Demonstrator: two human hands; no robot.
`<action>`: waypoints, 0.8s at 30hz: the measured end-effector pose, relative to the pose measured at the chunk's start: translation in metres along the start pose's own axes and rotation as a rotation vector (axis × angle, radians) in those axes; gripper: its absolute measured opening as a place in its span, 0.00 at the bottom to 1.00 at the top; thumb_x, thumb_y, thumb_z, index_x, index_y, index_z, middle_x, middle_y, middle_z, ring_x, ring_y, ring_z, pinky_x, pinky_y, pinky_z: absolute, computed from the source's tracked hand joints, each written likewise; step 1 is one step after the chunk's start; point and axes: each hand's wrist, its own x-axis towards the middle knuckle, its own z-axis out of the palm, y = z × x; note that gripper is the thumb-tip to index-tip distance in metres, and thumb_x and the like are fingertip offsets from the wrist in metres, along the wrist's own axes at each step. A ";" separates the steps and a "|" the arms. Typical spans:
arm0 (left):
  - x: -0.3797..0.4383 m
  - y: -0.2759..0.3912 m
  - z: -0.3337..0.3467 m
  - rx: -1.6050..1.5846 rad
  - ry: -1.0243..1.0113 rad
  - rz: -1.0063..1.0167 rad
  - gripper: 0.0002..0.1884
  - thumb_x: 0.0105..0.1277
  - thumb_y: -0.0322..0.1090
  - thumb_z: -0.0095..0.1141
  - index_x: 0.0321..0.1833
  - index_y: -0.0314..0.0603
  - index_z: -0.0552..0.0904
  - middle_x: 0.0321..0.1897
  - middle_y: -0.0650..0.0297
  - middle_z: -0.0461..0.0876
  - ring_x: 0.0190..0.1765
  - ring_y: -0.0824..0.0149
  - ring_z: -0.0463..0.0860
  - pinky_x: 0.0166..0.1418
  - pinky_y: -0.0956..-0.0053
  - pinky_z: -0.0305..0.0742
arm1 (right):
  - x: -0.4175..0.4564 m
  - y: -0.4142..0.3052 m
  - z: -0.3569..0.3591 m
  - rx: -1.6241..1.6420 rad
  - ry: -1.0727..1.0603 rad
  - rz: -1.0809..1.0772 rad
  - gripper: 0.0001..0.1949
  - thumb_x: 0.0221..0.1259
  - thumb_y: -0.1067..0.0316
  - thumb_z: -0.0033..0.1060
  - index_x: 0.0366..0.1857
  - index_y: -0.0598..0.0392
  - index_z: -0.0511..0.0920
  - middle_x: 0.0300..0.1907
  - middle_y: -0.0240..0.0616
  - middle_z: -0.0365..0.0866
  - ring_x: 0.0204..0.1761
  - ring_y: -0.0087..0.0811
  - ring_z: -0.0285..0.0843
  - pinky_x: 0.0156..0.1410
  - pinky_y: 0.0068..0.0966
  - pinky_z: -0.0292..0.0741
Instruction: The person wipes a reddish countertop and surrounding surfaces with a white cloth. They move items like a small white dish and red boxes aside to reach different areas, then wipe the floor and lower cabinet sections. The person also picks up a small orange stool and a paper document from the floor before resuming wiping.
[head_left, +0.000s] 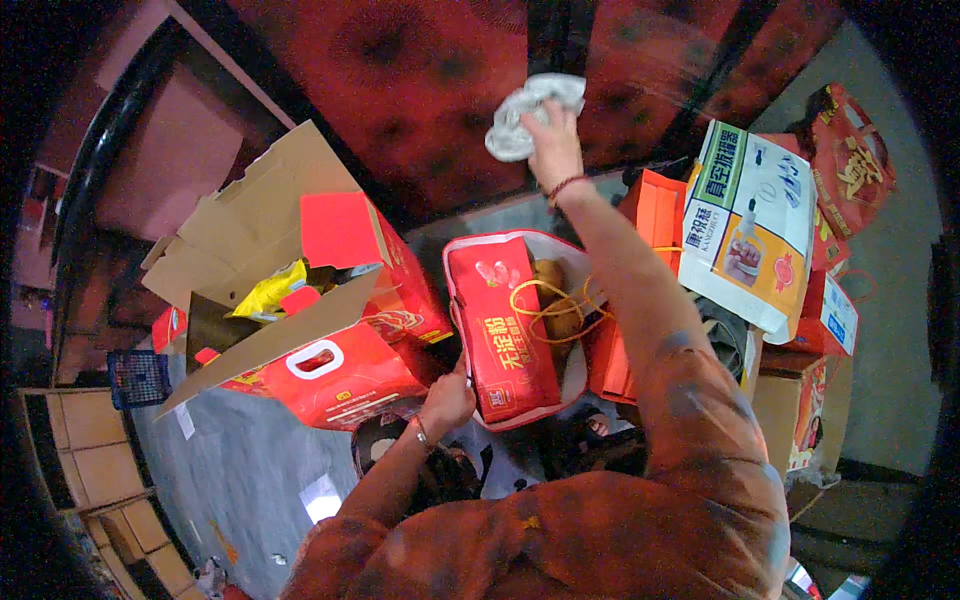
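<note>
Pressed under my right hand (556, 150) is a crumpled pale grey-and-white cloth (517, 124). The cloth lies against a dark red patterned panel (450, 90), at the end of my outstretched arm. My left hand (450, 401) grips the near left edge of an open gift bag with a white lining (574, 382). Inside that bag stands a red printed box (504, 360). Beside the box are several round brownish items (561, 315), partly covered by a yellow cord handle (536, 289).
On the left, an open cardboard carton (277, 172) holds a yellow packet (274, 289), with a red handled box (345, 375) at its front. To the right stand orange paper bags (656, 214), a printed white box (757, 217) and a red bag (851, 169). A blue basket (140, 379) sits far left.
</note>
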 end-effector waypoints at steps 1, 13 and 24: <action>-0.003 0.011 -0.007 0.000 0.026 -0.001 0.42 0.60 0.33 0.55 0.78 0.36 0.53 0.36 0.35 0.83 0.39 0.35 0.84 0.47 0.44 0.79 | -0.020 0.004 0.010 -0.036 -0.101 0.035 0.27 0.42 0.84 0.57 0.50 0.44 0.81 0.65 0.50 0.66 0.60 0.58 0.66 0.67 0.44 0.71; 0.049 0.117 -0.119 0.013 0.867 0.535 0.32 0.67 0.36 0.58 0.71 0.25 0.65 0.67 0.37 0.70 0.67 0.40 0.71 0.72 0.55 0.65 | 0.055 -0.063 -0.068 0.336 0.352 -0.153 0.21 0.49 0.75 0.68 0.50 0.45 0.83 0.57 0.47 0.73 0.60 0.50 0.71 0.66 0.36 0.70; 0.163 0.243 -0.272 0.888 1.207 0.782 0.36 0.62 0.39 0.61 0.75 0.46 0.66 0.79 0.55 0.57 0.81 0.51 0.52 0.80 0.46 0.45 | -0.072 -0.024 0.102 0.812 0.118 0.860 0.19 0.60 0.67 0.61 0.56 0.56 0.77 0.57 0.51 0.79 0.54 0.46 0.81 0.59 0.37 0.78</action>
